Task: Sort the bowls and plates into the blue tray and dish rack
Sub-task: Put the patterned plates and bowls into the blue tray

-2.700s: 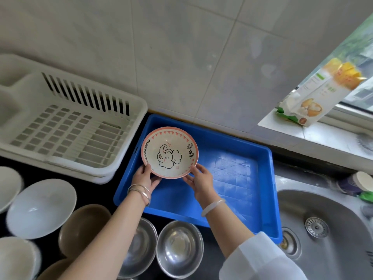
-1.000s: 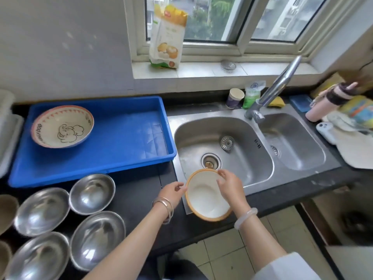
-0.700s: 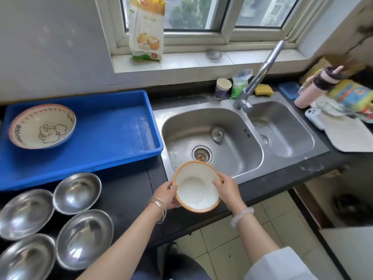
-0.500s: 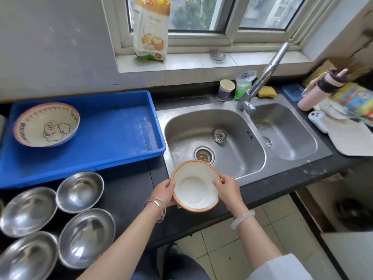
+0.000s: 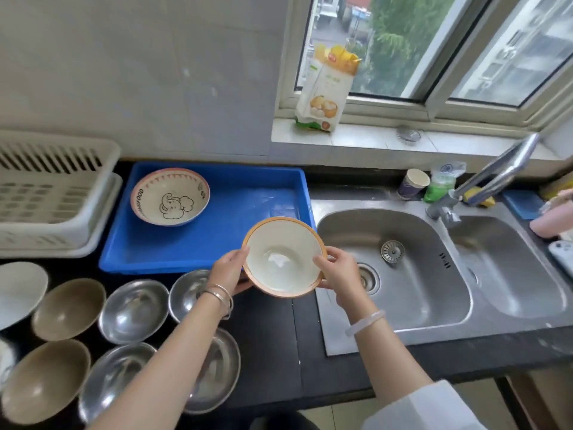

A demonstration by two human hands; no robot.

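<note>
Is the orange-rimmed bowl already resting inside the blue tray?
No: the orange-rimmed bowl is held up between the left hand and right hand, at the blue tray's near right corner.

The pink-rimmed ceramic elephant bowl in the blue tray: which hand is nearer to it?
Left. The left hand is below-right of the elephant bowl; the right hand is farther right.

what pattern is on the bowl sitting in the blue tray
A cartoon elephant drawn inside the bowl, with a pink triangle border at its rim; head view.

both hands point(image 5: 231, 270) point(image 5: 338, 273) raised, fingers curled
</note>
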